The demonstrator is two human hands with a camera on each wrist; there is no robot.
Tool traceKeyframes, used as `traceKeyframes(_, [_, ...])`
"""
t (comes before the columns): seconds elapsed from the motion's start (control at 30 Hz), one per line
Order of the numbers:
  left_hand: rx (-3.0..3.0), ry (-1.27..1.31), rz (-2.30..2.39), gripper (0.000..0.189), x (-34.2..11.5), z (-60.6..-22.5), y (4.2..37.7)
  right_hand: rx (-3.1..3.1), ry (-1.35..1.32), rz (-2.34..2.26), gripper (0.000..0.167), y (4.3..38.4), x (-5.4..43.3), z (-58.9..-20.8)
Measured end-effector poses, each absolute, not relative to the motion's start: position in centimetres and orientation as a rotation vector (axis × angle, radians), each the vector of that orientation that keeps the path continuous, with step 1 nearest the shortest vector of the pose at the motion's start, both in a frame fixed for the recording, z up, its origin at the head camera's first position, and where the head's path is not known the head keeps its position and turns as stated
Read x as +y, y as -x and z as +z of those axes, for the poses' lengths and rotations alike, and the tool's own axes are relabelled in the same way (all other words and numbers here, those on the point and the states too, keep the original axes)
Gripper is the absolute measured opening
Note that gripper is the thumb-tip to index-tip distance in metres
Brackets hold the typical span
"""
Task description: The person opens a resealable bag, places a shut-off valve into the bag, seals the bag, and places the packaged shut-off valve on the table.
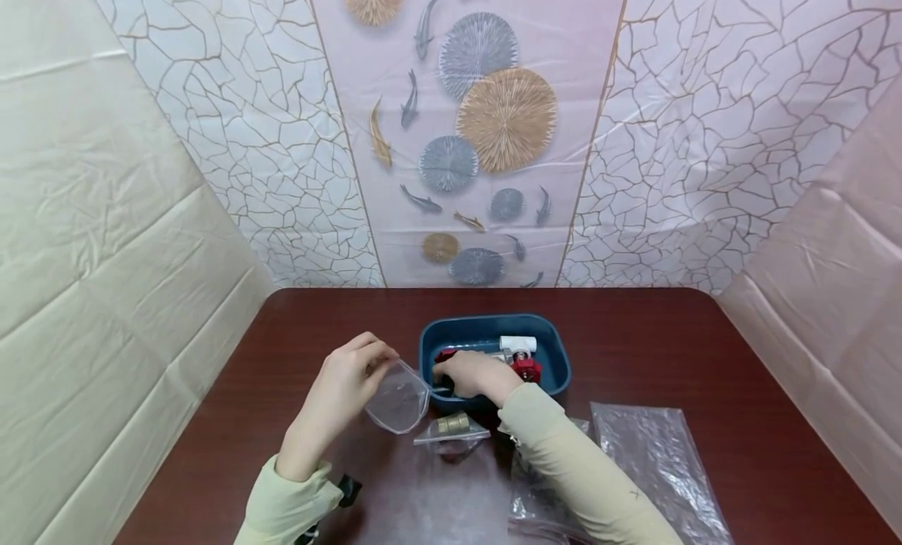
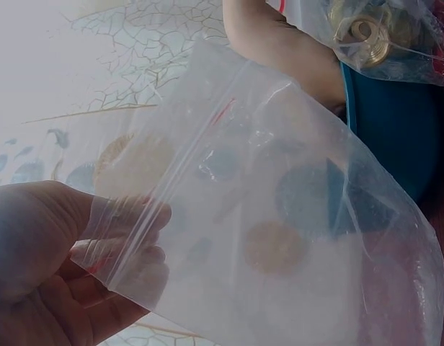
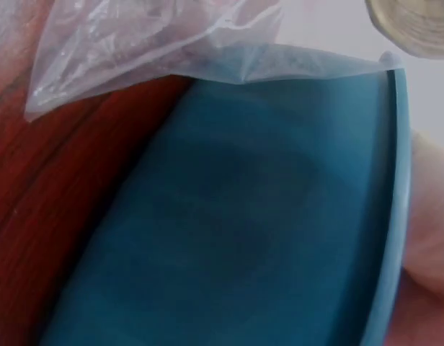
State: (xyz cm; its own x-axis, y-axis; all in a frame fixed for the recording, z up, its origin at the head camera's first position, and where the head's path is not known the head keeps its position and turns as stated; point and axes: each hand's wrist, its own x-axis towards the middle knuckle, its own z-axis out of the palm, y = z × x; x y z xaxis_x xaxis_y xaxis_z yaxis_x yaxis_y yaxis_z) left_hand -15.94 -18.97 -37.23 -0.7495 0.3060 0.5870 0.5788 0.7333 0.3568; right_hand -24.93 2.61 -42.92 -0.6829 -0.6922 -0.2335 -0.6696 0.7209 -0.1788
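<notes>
My left hand (image 1: 348, 377) pinches the top edge of a clear zip bag (image 1: 400, 400) between thumb and fingers. In the left wrist view the bag (image 2: 280, 216) hangs flat, with nothing inside. My right hand (image 1: 468, 371) reaches over the front rim into a blue plastic bin (image 1: 557, 369), fingers pointing down among the parts there. A dark piece shows beside its fingertips; I cannot tell whether the fingers hold it. Inside the bin lie a white pipe fitting (image 1: 517, 343) and a valve with a red handwheel (image 1: 525, 367). The bin wall (image 3: 229, 216) hides most of the right fingers in the right wrist view.
Just before the bin, a brass fitting (image 1: 452, 424) lies in a small zip bag (image 1: 451, 438). Larger clear plastic bags (image 1: 655, 459) are spread at the right, partly beneath the right forearm. The dark red tabletop (image 1: 338, 310) ends at a patterned curtain.
</notes>
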Motion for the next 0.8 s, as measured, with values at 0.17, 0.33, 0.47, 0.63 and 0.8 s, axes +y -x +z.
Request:
traceKeyframes(0.17, [-2.447,0.666,-0.726,0.012,-18.9,-37.1,15.9,2.646,1.099,-0.146,0.03,25.1,2.8,-43.0])
traceKeyframes(0.33, [-2.464,0.661,-0.734,0.011,-18.9,-37.1,15.8,2.606,1.127,-0.186,0.032,25.0,3.0,-42.7])
traceKeyframes(0.47, [-2.471,0.665,-0.736,0.011,-18.9,-37.2,15.7,2.544,1.125,-0.241,0.033,25.0,3.2,-42.1])
traceKeyframes(0.63, [-2.476,0.67,-0.744,0.011,-18.9,-37.2,15.8,2.452,1.07,-0.325,0.04,25.5,4.0,-41.2])
traceKeyframes(0.8, [-2.48,0.67,-0.744,0.012,-18.8,-37.1,15.8,2.298,0.97,-0.511,0.039,26.2,4.8,-40.4])
